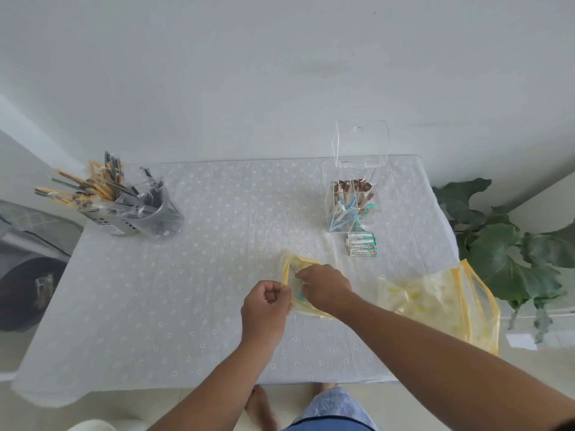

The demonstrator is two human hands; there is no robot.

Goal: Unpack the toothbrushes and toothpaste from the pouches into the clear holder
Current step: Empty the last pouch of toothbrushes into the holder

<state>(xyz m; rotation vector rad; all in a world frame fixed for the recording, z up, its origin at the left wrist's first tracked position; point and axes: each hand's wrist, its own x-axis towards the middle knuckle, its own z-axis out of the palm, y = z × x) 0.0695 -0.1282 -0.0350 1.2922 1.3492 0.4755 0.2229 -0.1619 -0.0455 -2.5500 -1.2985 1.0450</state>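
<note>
Holder partly filled; my left hand pinches pouch edge, right hand grips its zipper; toothpaste boxes remain outside.

text: none legible | toothpaste boxes: print too small to read

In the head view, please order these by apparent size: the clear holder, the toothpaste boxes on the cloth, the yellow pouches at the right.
1. yellow pouches, though nearer the camera
2. clear holder, with its raised lid
3. toothpaste boxes
</note>
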